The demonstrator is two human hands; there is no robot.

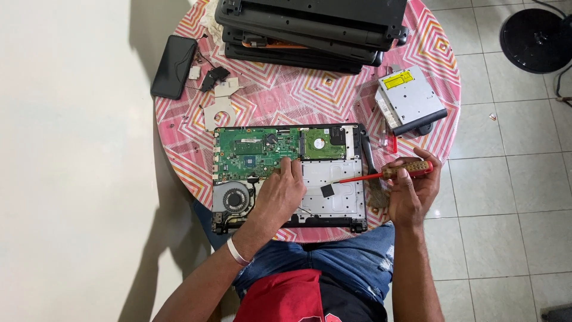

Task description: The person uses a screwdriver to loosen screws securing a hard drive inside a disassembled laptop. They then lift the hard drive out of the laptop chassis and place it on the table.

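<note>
Far left on the round table [179, 119] with pink zigzag cloth: black phone [173, 66], face up near the edge. Just right of it, small loose parts: a black bracket [214, 76] and pale metal plates [219, 107].

Centre: opened laptop base [289, 177], bottom cover off. Green motherboard [256, 152] in the upper left part, round cooling fan [232, 200] in the lower left corner, hard drive [322, 144] with green board face at upper right, bare silver panel below with a small black square piece [328, 190] lying on it.

Left hand [280, 194] resting on the laptop base, fingers [290, 167] together and bent, tips pressed at the lower edge of the motherboard; whether anything is pinched, cannot tell. White band on that wrist.

Above, at the far table edge: stack of black laptop shells [310, 27].

Right of centre: right hand [411, 188] clamped around the handle of a screwdriver [384, 174], red and amber grip, red shaft pointing left, tip over the silver panel near the black square piece. Hand at the right edge of the laptop base.

Upper right: silver optical drive [411, 98] with a yellow label, lying flat, well apart from both hands.

Far right: tiled floor [512, 197], round black base [535, 39] in the corner.
</note>
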